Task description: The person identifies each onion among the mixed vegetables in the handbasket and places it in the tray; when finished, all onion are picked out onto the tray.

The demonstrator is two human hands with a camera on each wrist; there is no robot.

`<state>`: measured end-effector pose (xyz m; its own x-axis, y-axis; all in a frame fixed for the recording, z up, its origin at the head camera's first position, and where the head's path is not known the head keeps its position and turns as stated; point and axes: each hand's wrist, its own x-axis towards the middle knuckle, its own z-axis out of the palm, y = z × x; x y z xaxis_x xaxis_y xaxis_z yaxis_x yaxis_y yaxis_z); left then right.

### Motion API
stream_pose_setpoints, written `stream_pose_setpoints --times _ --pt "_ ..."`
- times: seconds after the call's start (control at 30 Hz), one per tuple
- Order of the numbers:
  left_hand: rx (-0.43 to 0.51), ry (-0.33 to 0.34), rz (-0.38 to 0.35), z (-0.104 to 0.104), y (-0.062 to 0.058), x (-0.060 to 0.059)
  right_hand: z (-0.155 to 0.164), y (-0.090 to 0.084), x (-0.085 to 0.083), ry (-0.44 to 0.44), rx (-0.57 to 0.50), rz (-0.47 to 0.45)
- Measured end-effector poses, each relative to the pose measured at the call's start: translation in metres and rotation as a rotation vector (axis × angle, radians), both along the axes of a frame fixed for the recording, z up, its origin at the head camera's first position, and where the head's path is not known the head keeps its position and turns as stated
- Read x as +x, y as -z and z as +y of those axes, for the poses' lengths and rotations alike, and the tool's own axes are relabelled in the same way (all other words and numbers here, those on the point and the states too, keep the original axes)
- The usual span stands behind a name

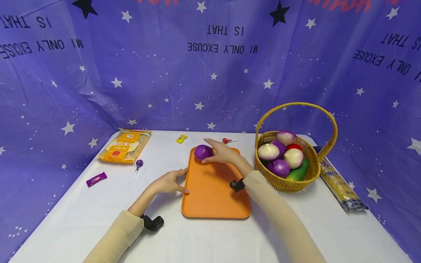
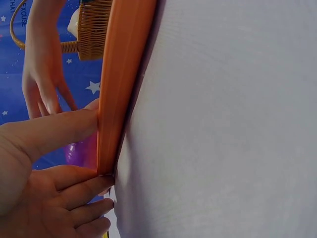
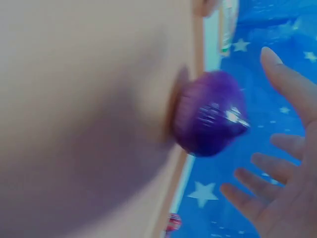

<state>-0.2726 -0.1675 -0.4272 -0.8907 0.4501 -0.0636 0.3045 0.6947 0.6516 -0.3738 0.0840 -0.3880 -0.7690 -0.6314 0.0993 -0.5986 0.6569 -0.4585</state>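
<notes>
One purple onion sits near the far left corner of the orange tray, its pointed tip facing up. From where I stand, the right hand is just beside it, thumb and fingers spread wide and relaxed; the right wrist view shows a gap between them and the onion, so that hand has hold of nothing. The left hand is at the tray's left edge, thumb and forefinger set well apart along the rim, both touching it; its fingers are nearly straight, and it is not closed round anything.

To the right of the tray stands a yellow wicker basket with a tall arched handle. It is heaped with purple and whitish onion-shaped pieces, something red among them and a long green piece against the near right side. Beyond the basket, a long clear packet lies slantwise.

A red lollipop lies behind the tray, and a small yellow sweet is farther left. On the left I see a purple lollipop, a purple wrapped sweet, and an orange-and-clear food bag lying flat toward the back. All of this rests on a white surface, walled in by a violet cloth printed with stars and upside-down lettering.
</notes>
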Motion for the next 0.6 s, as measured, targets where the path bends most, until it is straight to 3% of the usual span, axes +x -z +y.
stream_pose_setpoints --times 0.2,0.4,0.6 --pt "0.017 0.002 0.0 -0.001 0.0 0.001 0.033 -0.014 0.029 -0.019 -0.036 0.086" --pt "0.016 0.008 0.007 -0.001 0.001 0.001 0.066 -0.013 0.061 -0.063 -0.045 0.18" --pt "0.016 -0.004 0.002 -0.001 0.002 0.0 0.099 -0.015 0.093 -0.049 -0.027 0.189"
